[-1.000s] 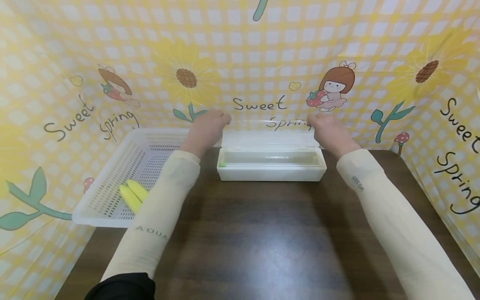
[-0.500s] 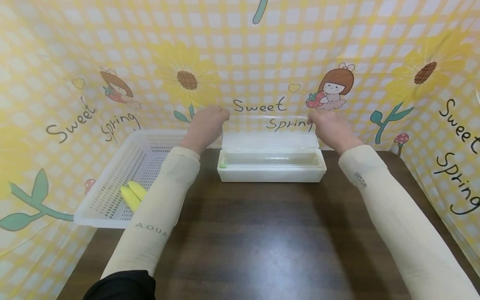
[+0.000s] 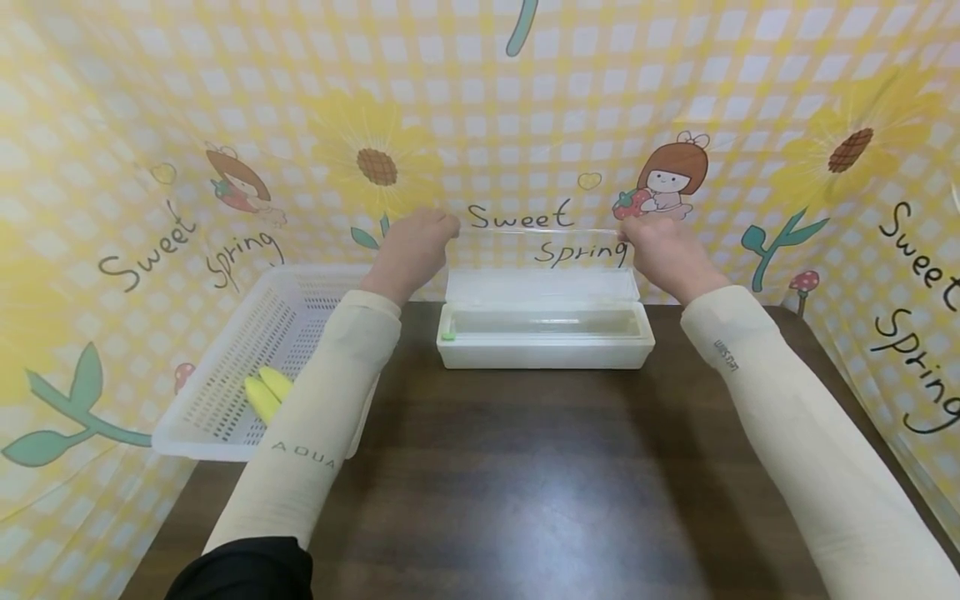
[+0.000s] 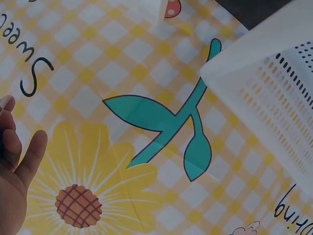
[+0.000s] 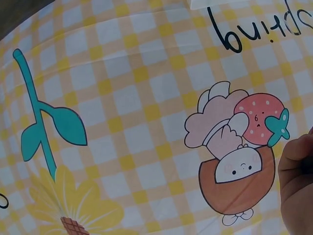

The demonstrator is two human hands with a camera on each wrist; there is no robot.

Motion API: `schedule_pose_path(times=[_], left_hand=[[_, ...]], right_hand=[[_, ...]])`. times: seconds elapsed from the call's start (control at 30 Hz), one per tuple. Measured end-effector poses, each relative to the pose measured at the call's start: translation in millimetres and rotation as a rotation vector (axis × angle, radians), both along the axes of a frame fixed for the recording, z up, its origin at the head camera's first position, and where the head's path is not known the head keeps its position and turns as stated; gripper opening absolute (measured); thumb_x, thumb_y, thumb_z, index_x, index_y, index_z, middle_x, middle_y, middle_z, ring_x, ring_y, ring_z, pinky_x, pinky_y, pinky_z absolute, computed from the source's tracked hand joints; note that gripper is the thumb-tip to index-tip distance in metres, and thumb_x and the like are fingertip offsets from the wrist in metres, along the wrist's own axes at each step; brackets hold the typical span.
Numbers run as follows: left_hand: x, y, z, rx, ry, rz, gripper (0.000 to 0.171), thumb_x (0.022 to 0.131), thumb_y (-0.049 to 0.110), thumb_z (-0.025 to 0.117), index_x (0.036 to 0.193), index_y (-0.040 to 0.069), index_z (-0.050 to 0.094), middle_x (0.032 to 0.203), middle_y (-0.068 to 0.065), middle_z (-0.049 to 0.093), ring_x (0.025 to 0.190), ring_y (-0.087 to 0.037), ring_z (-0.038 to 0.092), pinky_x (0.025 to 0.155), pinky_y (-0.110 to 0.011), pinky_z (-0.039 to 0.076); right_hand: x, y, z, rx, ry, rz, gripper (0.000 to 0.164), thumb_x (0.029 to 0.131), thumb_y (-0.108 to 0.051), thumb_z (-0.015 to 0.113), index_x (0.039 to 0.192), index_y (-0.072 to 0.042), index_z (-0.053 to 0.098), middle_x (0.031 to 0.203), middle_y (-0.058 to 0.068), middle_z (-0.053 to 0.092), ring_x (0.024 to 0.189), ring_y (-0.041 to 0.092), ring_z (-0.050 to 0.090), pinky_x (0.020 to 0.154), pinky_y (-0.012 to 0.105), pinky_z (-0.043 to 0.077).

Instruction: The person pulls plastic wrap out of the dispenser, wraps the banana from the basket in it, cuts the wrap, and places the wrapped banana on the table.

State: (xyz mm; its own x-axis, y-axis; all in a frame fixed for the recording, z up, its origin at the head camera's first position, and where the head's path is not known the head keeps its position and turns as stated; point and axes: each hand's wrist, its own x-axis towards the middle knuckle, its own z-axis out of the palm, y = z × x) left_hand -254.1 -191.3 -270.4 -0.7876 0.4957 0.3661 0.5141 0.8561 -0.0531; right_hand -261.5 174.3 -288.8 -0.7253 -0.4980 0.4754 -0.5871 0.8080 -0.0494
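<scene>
Between my two hands stretches a sheet of clear cling film [image 3: 536, 232], its top edge a thin shiny line. My left hand [image 3: 416, 250] pinches its left corner and my right hand [image 3: 671, 254] pinches the right one. Below stands a white cling film dispenser [image 3: 545, 355] with its lid [image 3: 542, 286] raised at the back and a small green slider [image 3: 448, 337] at its left end. In the left wrist view, part of my left hand [image 4: 17, 186] shows with fingers bent. Only an edge of my right hand [image 5: 297, 183] enters the right wrist view.
A white perforated basket [image 3: 202, 450] stands left on the dark wooden table [image 3: 480, 483], partly behind my left forearm. Yellow, banana-like fruit [image 3: 262, 402] lies in it. A yellow checked cloth [image 3: 510, 125] covers the back and sides.
Both hands have risen slightly above the dispenser, and the film's edge between them stands higher. The dispenser and basket stay in place on the table.
</scene>
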Motion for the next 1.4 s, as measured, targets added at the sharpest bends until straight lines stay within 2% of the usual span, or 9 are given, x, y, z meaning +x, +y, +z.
schedule_pose_path(times=[0.3,0.5,0.6,0.73,0.83,1.0,1.23,1.33,1.4], left_hand=[[3.3,0.3,8.1,0.003,-0.056,0.023,0.026,0.092,-0.013,0.058,0.112,0.001,0.068,0.116,-0.015,0.069,0.108,-0.033,0.063,0.075,-0.040,0.056],[4.3,0.5,12.7,0.010,-0.082,0.038,0.027,0.092,-0.013,0.057,0.114,0.001,0.067,0.122,-0.015,0.068,0.114,-0.035,0.061,0.077,-0.042,0.056],[4.4,0.7,14.7,0.011,-0.080,0.043,0.027,0.092,-0.013,0.058,0.114,0.001,0.067,0.123,-0.015,0.068,0.114,-0.035,0.061,0.074,-0.041,0.056],[4.1,0.9,17.2,0.009,-0.061,0.047,0.026,0.091,-0.013,0.059,0.112,0.001,0.067,0.122,-0.015,0.069,0.110,-0.034,0.063,0.069,-0.041,0.056],[3.6,0.9,19.2,0.014,-0.059,0.050,0.026,0.091,-0.014,0.058,0.111,0.001,0.067,0.122,-0.016,0.069,0.110,-0.034,0.063,0.072,-0.041,0.056],[4.3,1.5,25.2,0.026,-0.071,0.059,0.027,0.091,-0.015,0.057,0.111,0.000,0.066,0.120,-0.017,0.068,0.111,-0.035,0.062,0.074,-0.041,0.056],[5.3,1.9,32.9,0.036,-0.067,0.038,0.024,0.092,-0.014,0.057,0.111,-0.001,0.066,0.119,-0.018,0.068,0.108,-0.035,0.063,0.075,-0.040,0.056],[5.5,1.9,35.6,0.029,-0.057,0.034,0.024,0.092,-0.014,0.057,0.110,-0.001,0.066,0.119,-0.018,0.068,0.107,-0.036,0.063,0.079,-0.041,0.056],[5.4,2.2,37.5,0.025,-0.053,0.035,0.024,0.092,-0.015,0.058,0.110,-0.002,0.066,0.119,-0.018,0.068,0.108,-0.036,0.063,0.082,-0.042,0.056]], right_hand=[[2.3,0.5,8.5,0.014,-0.054,-0.001,0.028,0.084,0.020,0.054,0.105,0.006,0.066,0.104,0.021,0.073,0.085,0.038,0.069,0.065,0.049,0.055],[2.2,1.1,11.6,-0.006,-0.060,-0.005,0.035,0.086,0.020,0.052,0.116,0.008,0.065,0.108,0.020,0.072,0.067,0.033,0.067,0.052,0.042,0.049],[1.6,1.7,12.7,-0.009,-0.015,0.001,0.031,0.086,0.020,0.054,0.111,0.008,0.067,0.105,0.020,0.073,0.067,0.034,0.067,0.050,0.042,0.050],[1.5,1.8,15.0,-0.010,0.046,0.001,0.013,0.090,0.013,0.061,0.099,0.007,0.068,0.097,0.020,0.073,0.068,0.038,0.065,0.050,0.047,0.051],[1.4,1.5,17.3,-0.014,0.063,-0.006,0.003,0.094,0.005,0.064,0.092,0.006,0.066,0.086,0.021,0.071,0.067,0.041,0.063,0.052,0.051,0.052],[1.8,0.5,25.2,-0.031,0.031,-0.004,0.015,0.098,0.004,0.060,0.082,0.003,0.061,0.083,0.021,0.069,0.067,0.038,0.064,0.054,0.048,0.051],[4.1,0.7,35.7,-0.016,-0.083,-0.050,0.022,0.089,0.019,0.048,0.084,0.000,0.058,0.108,0.021,0.072,0.076,0.036,0.066,0.057,0.043,0.046],[3.5,1.6,37.1,-0.013,-0.076,-0.051,0.020,0.088,0.019,0.050,0.088,0.002,0.061,0.107,0.022,0.072,0.077,0.037,0.066,0.059,0.044,0.049],[3.2,2.3,38.0,-0.018,-0.045,-0.036,0.018,0.089,0.018,0.052,0.089,0.003,0.063,0.100,0.022,0.072,0.072,0.036,0.065,0.059,0.046,0.050]])
